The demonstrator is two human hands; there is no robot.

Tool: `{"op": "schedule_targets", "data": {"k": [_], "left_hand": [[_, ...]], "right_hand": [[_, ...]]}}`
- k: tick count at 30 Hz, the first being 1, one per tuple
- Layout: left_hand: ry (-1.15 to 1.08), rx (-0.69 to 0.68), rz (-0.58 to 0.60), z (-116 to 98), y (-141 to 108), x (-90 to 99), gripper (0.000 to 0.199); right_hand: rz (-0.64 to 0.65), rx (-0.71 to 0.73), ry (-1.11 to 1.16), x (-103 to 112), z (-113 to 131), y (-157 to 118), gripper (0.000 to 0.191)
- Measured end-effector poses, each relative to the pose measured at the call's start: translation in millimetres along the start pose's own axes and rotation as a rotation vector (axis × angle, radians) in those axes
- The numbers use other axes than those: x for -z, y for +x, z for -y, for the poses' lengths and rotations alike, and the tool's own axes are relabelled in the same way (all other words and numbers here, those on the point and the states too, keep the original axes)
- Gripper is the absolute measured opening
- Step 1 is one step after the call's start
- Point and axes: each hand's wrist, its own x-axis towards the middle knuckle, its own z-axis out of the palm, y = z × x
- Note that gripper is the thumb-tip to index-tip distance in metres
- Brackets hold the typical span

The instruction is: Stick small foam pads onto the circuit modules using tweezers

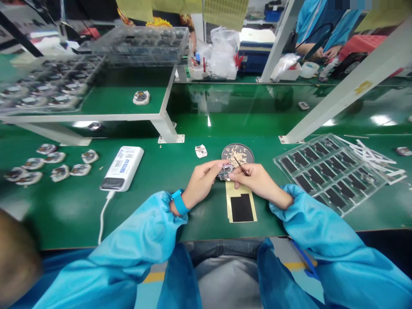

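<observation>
My left hand (206,178) is closed on a small electronic device housing (225,171), a palm-sized piece with dark and metallic parts inside. Between the fingers of my right hand (252,178) are thin dark tweezers (241,166), and these fingertips also meet the housing's right side. Just behind both hands lies a round dish (238,148) strewn with tiny tan pieces. Below the hands, a yellowish backing sheet (228,201) carries a black rectangular sticker (242,209). A similar white housing (201,151) rests on the green bench, left of the dish.
A white power bank (122,168) with a cable lies left, beside several loose housings (60,172). Right is a clear tray (331,171) of black pieces, with white strips (375,156) beyond it. A raised shelf (128,116) holds trays of housings. Another person's hands (325,53) show across the bench.
</observation>
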Motion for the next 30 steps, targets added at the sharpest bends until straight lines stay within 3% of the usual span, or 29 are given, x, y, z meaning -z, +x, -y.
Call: {"op": "schedule_targets", "data": {"k": [7, 16, 24, 30], "left_hand": [[-0.042, 0.002, 0.033, 4, 4, 4.4, 0.045], [-0.106, 0.014, 0.036, 4, 5, 3.8, 0.044], [0.019, -0.102, 0.008, 0, 0, -1.8, 0.039], [0.126, -0.126, 0.04, 9, -1, -5.9, 0.054]], "right_hand": [[-0.032, -0.034, 0.039, 4, -9, 3, 0.033], [-0.061, 0.015, 0.043, 3, -2, 1, 0.035], [-0.064, -0.018, 0.103, 3, -3, 0, 0.037], [-0.086, -0.014, 0.088, 3, -4, 1, 0.038]]}}
